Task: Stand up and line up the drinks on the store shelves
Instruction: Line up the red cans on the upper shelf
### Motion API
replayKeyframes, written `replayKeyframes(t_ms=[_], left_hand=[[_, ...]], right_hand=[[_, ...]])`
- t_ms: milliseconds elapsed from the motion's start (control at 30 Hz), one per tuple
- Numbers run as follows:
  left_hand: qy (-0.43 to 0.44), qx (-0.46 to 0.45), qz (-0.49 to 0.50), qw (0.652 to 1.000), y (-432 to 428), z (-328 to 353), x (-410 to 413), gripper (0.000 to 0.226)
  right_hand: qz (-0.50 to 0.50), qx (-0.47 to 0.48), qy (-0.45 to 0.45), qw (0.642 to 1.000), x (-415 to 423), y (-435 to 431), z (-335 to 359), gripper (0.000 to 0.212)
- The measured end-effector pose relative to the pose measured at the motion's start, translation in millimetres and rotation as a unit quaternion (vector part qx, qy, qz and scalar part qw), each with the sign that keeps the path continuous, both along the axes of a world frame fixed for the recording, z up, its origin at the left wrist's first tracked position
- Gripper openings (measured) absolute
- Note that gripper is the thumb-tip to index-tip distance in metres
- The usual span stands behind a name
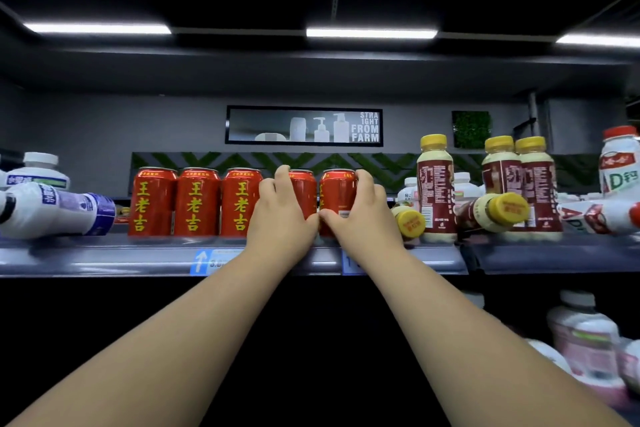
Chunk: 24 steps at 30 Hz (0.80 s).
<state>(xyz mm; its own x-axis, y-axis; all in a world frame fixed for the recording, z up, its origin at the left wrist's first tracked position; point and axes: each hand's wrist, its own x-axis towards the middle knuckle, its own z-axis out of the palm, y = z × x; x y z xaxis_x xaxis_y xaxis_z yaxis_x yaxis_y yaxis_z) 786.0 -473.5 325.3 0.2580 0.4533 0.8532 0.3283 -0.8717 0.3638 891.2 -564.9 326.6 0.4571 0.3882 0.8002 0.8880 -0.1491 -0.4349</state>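
Left hand (282,218) grasps the fourth glossy red can (305,189), right hand (360,215) the fifth red can (337,191); both smooth metal cylinders stand upright, long axes vertical

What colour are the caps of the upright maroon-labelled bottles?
Yellow; the caps show best in the head view.

Dim store, bright ceiling strips (371,33), blurred, bowed edges
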Motion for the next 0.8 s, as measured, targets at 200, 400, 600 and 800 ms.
replayKeyframes(t_ms=[200, 400, 600, 800], left_hand=[[-0.019, -0.006, -0.031, 0.999, 5.5, -5.7, -2.4, 0.092], [-0.013, -0.019, -0.035, 0.999, 3.4, -8.4, -4.2, 0.098], [-0.028, -0.024, -0.072, 0.997, 6.0, -8.1, -7.0, 0.1], [-0.023, -0.019, -0.023, 0.999, 2.4, -11.2, -3.6, 0.096]], right_hand=[[0.024, 0.006, 0.004, 1.0, 6.6, -3.6, -2.9, 0.085], [-0.012, 0.017, -0.034, 0.999, 7.3, 1.4, -9.3, 0.099], [0.0, 0.013, -0.027, 1.0, 7.7, -3.4, -10.1, 0.089], [-0.024, -0.004, -0.035, 0.999, 5.1, -4.1, -11.4, 0.094]])
